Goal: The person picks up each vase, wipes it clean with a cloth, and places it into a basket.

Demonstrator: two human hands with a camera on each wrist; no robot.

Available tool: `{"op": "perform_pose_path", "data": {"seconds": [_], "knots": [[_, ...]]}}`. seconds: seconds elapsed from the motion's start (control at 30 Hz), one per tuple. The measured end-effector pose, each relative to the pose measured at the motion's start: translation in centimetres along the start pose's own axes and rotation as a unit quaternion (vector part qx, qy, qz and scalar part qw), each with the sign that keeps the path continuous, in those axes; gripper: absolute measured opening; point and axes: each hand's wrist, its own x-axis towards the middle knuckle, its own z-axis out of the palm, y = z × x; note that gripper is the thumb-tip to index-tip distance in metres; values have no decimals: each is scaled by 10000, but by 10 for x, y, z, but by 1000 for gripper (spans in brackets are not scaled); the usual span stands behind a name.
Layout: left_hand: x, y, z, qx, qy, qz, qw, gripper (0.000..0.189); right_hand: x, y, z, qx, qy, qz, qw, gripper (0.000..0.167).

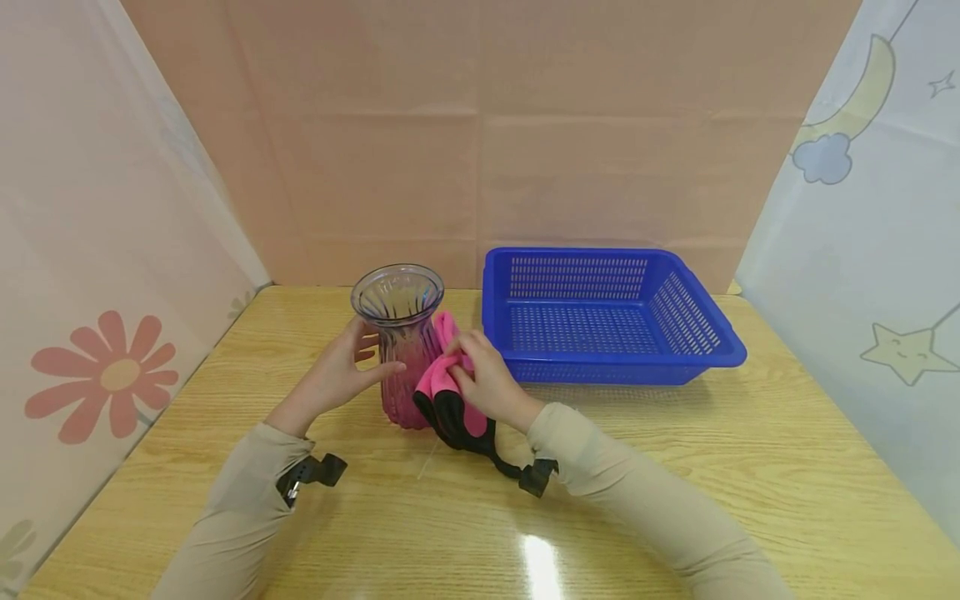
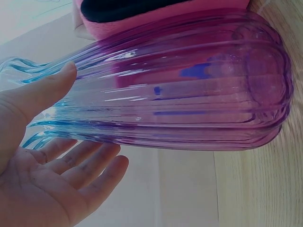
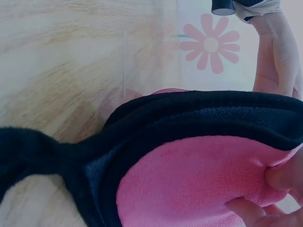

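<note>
A tall ribbed glass vase (image 1: pixel 408 375), bluish at the flared rim and pink at the base, is upright in front of me. My left hand (image 1: pixel 341 371) is at its neck, thumb across the near side and fingers round the left. In the left wrist view the lower fingers spread away from the glass (image 2: pixel 189 90). My right hand (image 1: pixel 491 379) pinches a soft pink and black plush piece (image 1: pixel 453 408) beside the vase's right side. The right wrist view shows its pink face (image 3: pixel 184 179) edged in black, with a narrow black strap (image 3: pixel 33 151) trailing.
A blue plastic basket (image 1: pixel 607 375) with slotted walls stands at the back right, close behind my right hand. Under everything is a wood-grain table (image 1: pixel 375 517). A peach cloth (image 1: pixel 480 150) hangs along the back, with patterned white cloths at both sides.
</note>
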Motion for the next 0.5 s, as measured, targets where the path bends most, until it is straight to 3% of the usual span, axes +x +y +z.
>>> {"op": "perform_pose_path", "data": {"seconds": [0.5], "knots": [[0,1,0,-9,-27,-72,10000,84,-5,4,3,-112,-91,-36,9999,13]]}}
